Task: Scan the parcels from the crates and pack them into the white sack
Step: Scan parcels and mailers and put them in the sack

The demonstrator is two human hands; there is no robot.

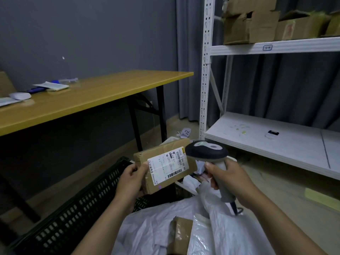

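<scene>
- Left hand (pixel 131 178) grips the cardboard parcel (pixel 165 166) by its near-left corner, with the thumb curled over the label side and the fingers behind. Right hand (pixel 228 176) is wrapped round the grey handle of the barcode scanner (pixel 206 153).
- White shelving rack (pixel 276 46) fills the view from 1 to 4 o'clock, with torn cardboard boxes (pixel 250 24) on its upper shelf.
- Yellow-topped table (pixel 82 100) on black legs spans 9 to 11 o'clock. A white mouse (pixel 20 96) and papers lie at its left end.
- Black slatted crate (pixel 73 208) sits at 7 o'clock, beneath the left forearm.
- White sack (pixel 147 229) lies open at 6 o'clock, below both hands. Inside it are a brown box (pixel 181 234) and, at that box's 3 o'clock, a white mailer (pixel 200 234).
- Held parcel hangs in the air just below centre, above the crate's far end, its white shipping label facing the camera.
- Scanner's dark head sits at the parcel's 3 o'clock, over its right edge; contact cannot be told.
</scene>
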